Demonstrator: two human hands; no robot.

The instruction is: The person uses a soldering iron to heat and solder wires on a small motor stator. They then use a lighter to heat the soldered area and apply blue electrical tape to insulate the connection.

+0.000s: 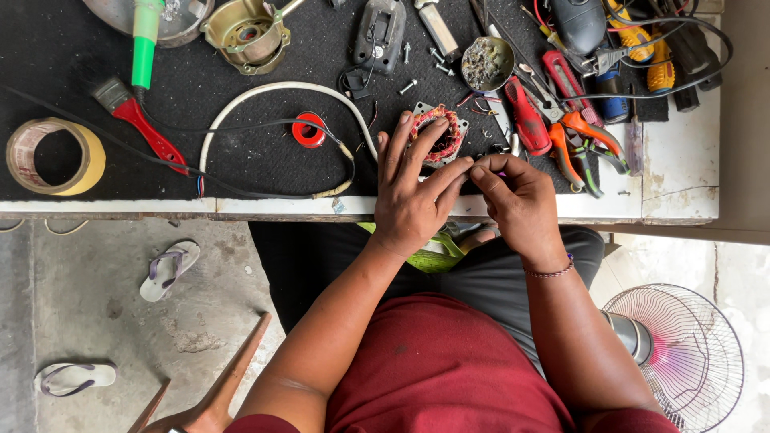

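Black bench mat, motor stator under left hand fingers, right hand grip just beside

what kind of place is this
Probably a small repair workbench for electric motors or fans. The left hand rests on a copper-wound stator, pliers and screwdrivers lie beside it, and a fan stands on the floor.

White workbench topped with black mat. Bare concrete floor below, two sandals on it. Pedestal fan at right. Daylight, even.
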